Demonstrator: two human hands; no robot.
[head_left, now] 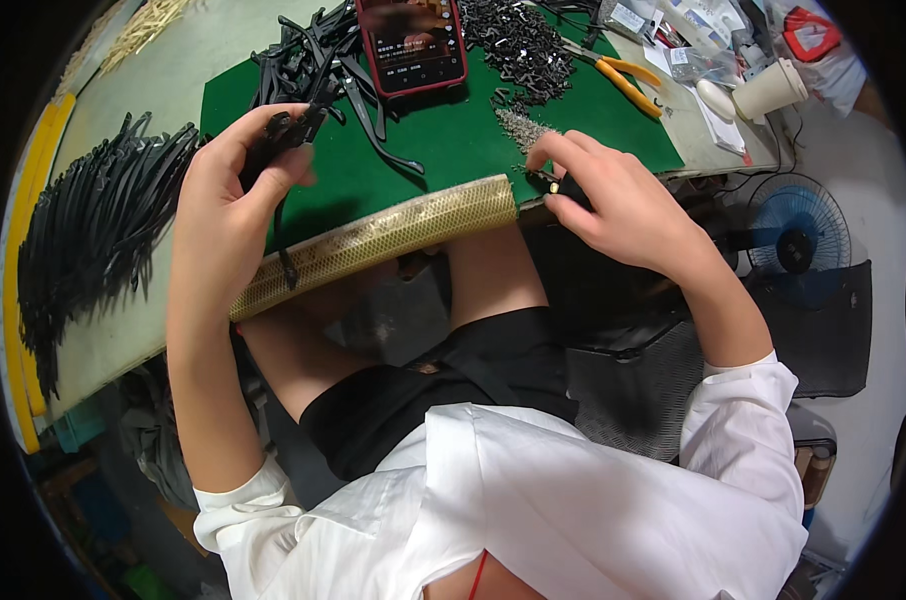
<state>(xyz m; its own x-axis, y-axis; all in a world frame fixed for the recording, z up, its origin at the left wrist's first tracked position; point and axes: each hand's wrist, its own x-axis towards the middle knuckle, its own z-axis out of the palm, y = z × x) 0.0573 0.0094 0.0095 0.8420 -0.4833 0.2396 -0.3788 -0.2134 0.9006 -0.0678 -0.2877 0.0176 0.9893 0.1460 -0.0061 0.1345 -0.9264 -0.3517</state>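
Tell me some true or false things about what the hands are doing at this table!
1. The left hand holds a black strap. True.
2. The right hand holds the pliers. False: the pliers lie on the table, apart from both hands; the right hand pinches a small part at the mat's edge.
3. A phone lies on the green mat. True.
4. The mat is red. False: it is green.
5. A pile of black straps lies to the left of the left hand. True.
6. The fan stands on the table. False: the fan is below the table, on the right.
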